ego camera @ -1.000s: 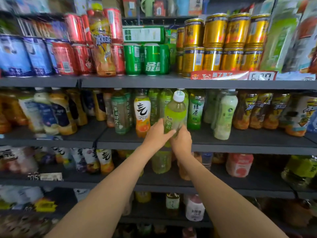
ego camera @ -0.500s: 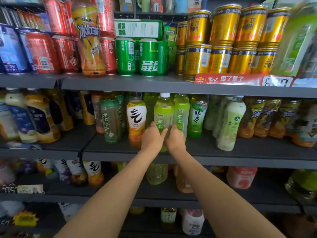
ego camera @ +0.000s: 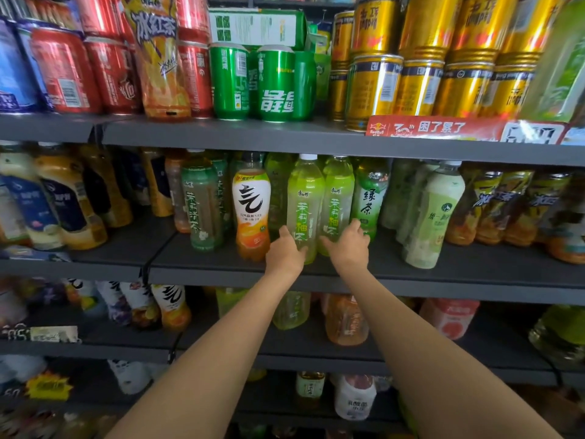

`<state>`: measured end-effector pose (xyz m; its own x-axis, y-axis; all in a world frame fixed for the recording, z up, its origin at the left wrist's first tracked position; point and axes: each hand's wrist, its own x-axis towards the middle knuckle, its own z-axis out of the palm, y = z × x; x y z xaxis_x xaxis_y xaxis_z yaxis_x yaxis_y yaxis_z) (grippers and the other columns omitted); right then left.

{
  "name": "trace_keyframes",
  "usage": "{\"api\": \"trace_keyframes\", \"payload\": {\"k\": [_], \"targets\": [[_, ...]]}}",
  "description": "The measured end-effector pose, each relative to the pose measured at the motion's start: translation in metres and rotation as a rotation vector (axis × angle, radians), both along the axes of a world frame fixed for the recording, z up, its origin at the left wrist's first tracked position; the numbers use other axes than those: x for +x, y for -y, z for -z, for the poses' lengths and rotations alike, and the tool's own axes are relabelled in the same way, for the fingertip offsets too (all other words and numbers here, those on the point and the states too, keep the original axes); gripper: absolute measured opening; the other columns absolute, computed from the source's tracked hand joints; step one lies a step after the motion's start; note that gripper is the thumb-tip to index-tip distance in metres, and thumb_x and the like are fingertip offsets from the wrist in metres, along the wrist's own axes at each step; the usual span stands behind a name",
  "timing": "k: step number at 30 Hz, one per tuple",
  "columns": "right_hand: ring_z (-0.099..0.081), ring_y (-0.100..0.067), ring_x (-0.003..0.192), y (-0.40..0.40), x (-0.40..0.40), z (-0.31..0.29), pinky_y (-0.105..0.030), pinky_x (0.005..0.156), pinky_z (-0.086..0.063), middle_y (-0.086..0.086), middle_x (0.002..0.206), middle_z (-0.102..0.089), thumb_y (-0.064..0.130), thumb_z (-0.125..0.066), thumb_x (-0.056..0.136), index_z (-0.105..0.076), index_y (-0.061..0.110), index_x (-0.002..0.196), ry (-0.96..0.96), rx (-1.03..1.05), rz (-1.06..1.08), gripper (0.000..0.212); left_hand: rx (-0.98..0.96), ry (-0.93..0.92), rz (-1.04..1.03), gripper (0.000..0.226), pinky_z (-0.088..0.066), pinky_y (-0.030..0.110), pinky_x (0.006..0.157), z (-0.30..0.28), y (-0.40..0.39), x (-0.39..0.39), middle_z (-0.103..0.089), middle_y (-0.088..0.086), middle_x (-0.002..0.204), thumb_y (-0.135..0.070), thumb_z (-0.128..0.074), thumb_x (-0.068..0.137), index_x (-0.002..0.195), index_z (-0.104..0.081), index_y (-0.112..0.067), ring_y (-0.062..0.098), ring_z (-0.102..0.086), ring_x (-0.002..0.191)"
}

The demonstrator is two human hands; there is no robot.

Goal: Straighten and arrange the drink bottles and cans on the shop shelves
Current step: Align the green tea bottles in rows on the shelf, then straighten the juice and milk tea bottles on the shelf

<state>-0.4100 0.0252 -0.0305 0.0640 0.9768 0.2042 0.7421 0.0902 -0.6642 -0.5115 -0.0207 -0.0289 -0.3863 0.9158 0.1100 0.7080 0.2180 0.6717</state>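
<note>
A person's two hands reached to the middle shelf [ego camera: 364,274] of a shop drinks display, working on the pale green tea bottles at its front edge. The left hand [ego camera: 285,253] was cupped loosely against the base of one tea bottle [ego camera: 304,204], fingers half open, not closed round it; the right hand [ego camera: 346,245] lay spread and open at the foot of its twin [ego camera: 337,201] just beside. With bottles crowded close and standing near the lip, a careless nudge could likely have toppled the orange-and-white bottle [ego camera: 251,210] next door, or sent one off the shelf.
</note>
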Motion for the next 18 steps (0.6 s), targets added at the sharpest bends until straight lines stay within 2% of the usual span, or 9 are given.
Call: {"api": "trace_keyframes", "payload": {"k": [3, 7, 10, 12, 15, 18], "targets": [[-0.04, -0.035, 0.124, -0.006, -0.005, 0.0, -0.044, 0.093, -0.041, -0.018, 0.129, -0.051, 0.032, -0.06, 0.089, -0.037, 0.002, 0.124, -0.01, -0.045, 0.026, 0.051, 0.023, 0.03, -0.048, 0.046, -0.044, 0.04, 0.092, 0.003, -0.004, -0.002, -0.057, 0.012, 0.125, -0.019, -0.053, 0.094, 0.136, -0.034, -0.012, 0.032, -0.054, 0.114], [-0.044, -0.037, 0.122, -0.004, -0.01, 0.004, -0.042, 0.094, -0.041, -0.021, 0.135, -0.04, 0.025, -0.059, 0.091, -0.036, 0.0, 0.126, -0.068, -0.035, 0.101, 0.048, 0.055, 0.07, -0.071, 0.041, -0.044, 0.038, 0.09, 0.005, -0.009, -0.003, -0.058, 0.012, 0.121, -0.017, -0.053, 0.094, 0.132, -0.04, -0.012, 0.031, -0.054, 0.113], [-0.055, -0.034, 0.104, 0.009, -0.015, 0.007, -0.036, 0.073, -0.043, -0.016, 0.124, -0.045, 0.017, -0.053, 0.093, -0.043, 0.002, 0.115, -0.158, 0.163, 0.143, 0.029, 0.102, 0.047, -0.066, 0.042, -0.043, 0.037, 0.09, 0.007, -0.003, -0.002, -0.056, 0.012, 0.124, -0.018, -0.055, 0.093, 0.131, -0.039, -0.009, 0.031, -0.053, 0.115], [-0.058, -0.027, 0.092, 0.022, -0.021, 0.005, -0.032, 0.068, -0.043, -0.012, 0.11, -0.054, 0.014, -0.049, 0.094, -0.049, 0.003, 0.105, -0.203, 0.331, 0.06, 0.015, 0.198, -0.028, -0.051, 0.04, -0.043, 0.036, 0.089, 0.012, 0.007, -0.007, -0.053, 0.011, 0.126, -0.014, -0.055, 0.091, 0.129, -0.041, -0.007, 0.029, -0.052, 0.115], [-0.059, -0.025, 0.086, 0.042, -0.042, -0.001, -0.031, 0.07, -0.044, -0.011, 0.098, -0.06, 0.012, -0.053, 0.092, -0.054, 0.003, 0.101, -0.172, 0.46, -0.145, 0.013, 0.387, -0.127, 0.01, 0.032, -0.044, 0.037, 0.084, 0.016, 0.026, -0.029, -0.052, 0.009, 0.122, -0.007, -0.051, 0.088, 0.12, -0.048, -0.007, 0.027, -0.054, 0.108], [-0.059, -0.029, 0.098, 0.055, -0.076, -0.015, -0.036, 0.077, -0.044, -0.012, 0.11, -0.059, 0.02, -0.054, 0.092, -0.052, 0.005, 0.112, -0.086, 0.408, -0.235, 0.025, 0.491, -0.152, 0.009, 0.028, -0.044, 0.039, 0.081, 0.014, 0.04, -0.058, -0.052, 0.013, 0.113, -0.003, -0.051, 0.086, 0.113, -0.05, -0.003, 0.031, -0.054, 0.102]]}}
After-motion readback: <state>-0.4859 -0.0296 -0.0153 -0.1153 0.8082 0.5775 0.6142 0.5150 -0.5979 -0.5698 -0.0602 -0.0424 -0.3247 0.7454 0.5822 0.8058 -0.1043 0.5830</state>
